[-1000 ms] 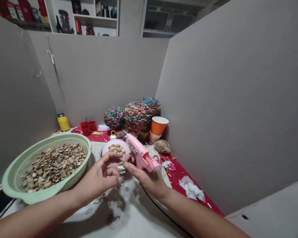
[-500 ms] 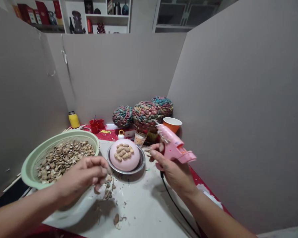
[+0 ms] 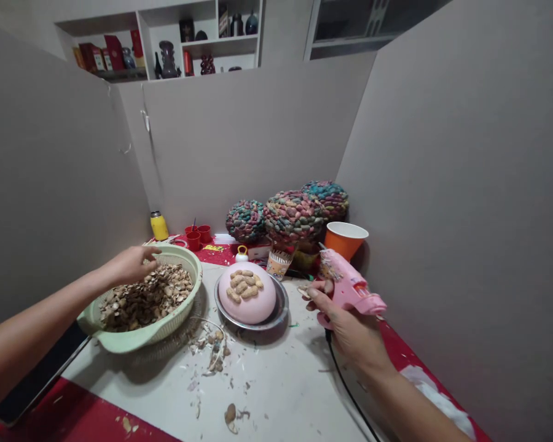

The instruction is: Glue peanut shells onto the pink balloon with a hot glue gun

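At frame left, the left hand (image 3: 136, 264) hangs over the shells (image 3: 147, 301) in the basket (image 3: 184, 314), fingers loosely curled; I cannot tell if they hold anything. At right, the right hand (image 3: 350, 325) grips the glue gun (image 3: 350, 285) and pinches 1 shell piece (image 3: 303, 291). The ball (image 3: 249, 312) sits in its bowl (image 3: 281, 310), centre; a hard push could roll it, and dripping glue could burn fingers.

My left hand (image 3: 131, 265) is palm-down, fingers (image 3: 149, 251) loose and kinda bent, left forearm (image 3: 41, 325) running back from them toward me. Well off to the right of those fingers, my right hand (image 3: 350, 328) is curled in a grip, thumb (image 3: 321, 300) poking forward, right forearm (image 3: 410, 399) slanting back behind it.
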Tool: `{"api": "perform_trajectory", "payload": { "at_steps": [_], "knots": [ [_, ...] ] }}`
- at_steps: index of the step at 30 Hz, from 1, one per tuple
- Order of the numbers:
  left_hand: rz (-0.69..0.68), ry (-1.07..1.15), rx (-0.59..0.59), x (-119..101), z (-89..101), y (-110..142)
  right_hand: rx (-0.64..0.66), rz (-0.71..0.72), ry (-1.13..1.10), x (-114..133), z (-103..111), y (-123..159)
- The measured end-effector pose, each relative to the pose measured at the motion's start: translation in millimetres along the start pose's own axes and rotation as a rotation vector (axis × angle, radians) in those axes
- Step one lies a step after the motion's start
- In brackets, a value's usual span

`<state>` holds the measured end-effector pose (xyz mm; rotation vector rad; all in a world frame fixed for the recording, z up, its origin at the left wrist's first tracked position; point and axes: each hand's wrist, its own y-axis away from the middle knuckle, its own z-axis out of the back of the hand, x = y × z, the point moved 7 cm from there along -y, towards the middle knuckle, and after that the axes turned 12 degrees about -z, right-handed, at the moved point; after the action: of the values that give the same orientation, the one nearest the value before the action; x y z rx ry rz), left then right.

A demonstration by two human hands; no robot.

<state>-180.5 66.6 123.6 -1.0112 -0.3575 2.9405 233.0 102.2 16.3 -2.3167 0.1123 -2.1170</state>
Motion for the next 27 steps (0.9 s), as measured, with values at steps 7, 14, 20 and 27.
{"api": "perform_trajectory", "payload": {
  "at_steps": [7, 14, 20, 27],
  "knots": [
    [-0.190, 0.179, -0.118, -56.0, -17.7, 30.2, 0.107, -0.008, -0.010, 2.5, -15.4, 12.6],
    [-0.260, 0.557, 0.014, -99.6, -93.1, 65.9, 0.228, -0.026, -0.048, 7.6, -28.1, 31.1],
    [-0.107, 0.974, 0.078, -111.6, -143.0, 65.2, 0.295, -0.092, -0.112, 5.0, -33.8, 40.0],
    [-0.037, 1.289, 0.105, -125.3, -166.1, 59.5, 0.422, -0.232, -0.367, -2.3, -40.0, 41.3]
  ]
}}
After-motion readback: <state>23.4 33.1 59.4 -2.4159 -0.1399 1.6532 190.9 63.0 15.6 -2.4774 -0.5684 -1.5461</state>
